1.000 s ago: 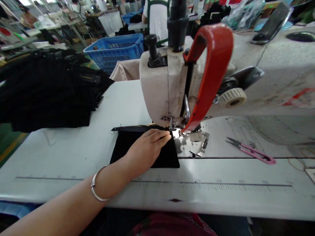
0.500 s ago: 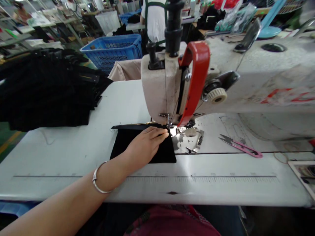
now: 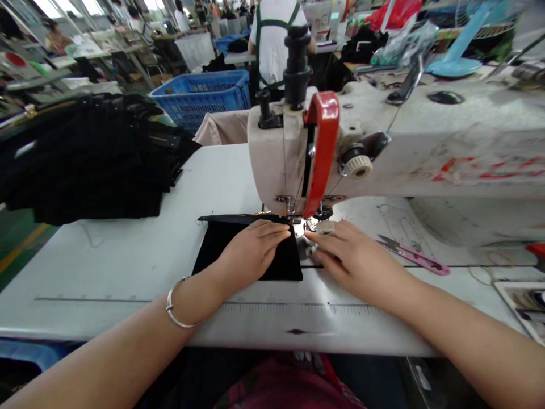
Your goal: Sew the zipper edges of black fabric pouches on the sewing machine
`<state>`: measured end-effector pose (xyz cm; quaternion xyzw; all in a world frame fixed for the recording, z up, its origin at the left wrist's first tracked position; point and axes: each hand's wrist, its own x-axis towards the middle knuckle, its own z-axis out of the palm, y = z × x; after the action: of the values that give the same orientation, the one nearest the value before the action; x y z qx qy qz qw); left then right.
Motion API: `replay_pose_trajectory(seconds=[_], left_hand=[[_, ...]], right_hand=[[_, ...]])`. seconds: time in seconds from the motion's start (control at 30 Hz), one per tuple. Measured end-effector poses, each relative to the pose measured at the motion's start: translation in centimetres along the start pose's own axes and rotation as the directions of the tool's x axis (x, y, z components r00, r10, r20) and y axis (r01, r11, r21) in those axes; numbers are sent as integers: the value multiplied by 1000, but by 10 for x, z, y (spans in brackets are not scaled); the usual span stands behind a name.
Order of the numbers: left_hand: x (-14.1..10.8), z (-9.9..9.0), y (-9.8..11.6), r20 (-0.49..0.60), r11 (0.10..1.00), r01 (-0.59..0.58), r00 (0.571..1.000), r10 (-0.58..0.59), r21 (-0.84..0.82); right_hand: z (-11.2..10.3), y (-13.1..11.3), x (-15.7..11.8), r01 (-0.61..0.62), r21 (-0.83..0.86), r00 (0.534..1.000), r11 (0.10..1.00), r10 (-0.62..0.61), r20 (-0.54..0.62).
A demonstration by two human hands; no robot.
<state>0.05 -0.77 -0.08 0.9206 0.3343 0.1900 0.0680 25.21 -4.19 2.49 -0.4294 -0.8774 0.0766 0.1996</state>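
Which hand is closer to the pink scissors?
Right. The right hand lies just left of the pink thread snips; the left hand rests farther away on the black fabric.

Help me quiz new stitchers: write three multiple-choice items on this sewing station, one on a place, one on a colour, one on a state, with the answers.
1. Where do the pink-handled thread snips lie?
A) On the floor
B) On the table, right of the sewing machine needle
C) Hanging from the machine

2. What colour is the plastic crate behind the table?
A) Red
B) Green
C) Blue

3. How is the left hand placed?
A) Flat on the black fabric
B) Gripping the snips
C) Lifted above the table

1: B, they lie on the tabletop right of the needle.
2: C, its mesh sides show blue.
3: A, palm and fingers rest on the fabric.
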Motion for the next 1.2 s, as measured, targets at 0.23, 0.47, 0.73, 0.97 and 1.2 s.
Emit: replay_pose_trajectory(seconds=[0.23,0.47,0.73,0.97,1.2], left_hand=[[2,-3,1,40,1000,-21,999,20,10],[3,-2,0,42,999,-34,999,32,39],[1,-4,-2,50,1000,-19,999,19,11],[2,-4,-5,69,1000,-14,998,14,-2],[0,-4,-4,86,1000,-27,996,27,-3]], right_hand=[[35,-8,22,-83,-73,989,994,91,114],[35,-11,20,-46,-108,995,993,55,83],[27,-3,18,-77,13,987,997,78,-141],[15,17,27,-375,144,826,916,401,-397],[24,16,29,-350,112,826,930,362,-433]])
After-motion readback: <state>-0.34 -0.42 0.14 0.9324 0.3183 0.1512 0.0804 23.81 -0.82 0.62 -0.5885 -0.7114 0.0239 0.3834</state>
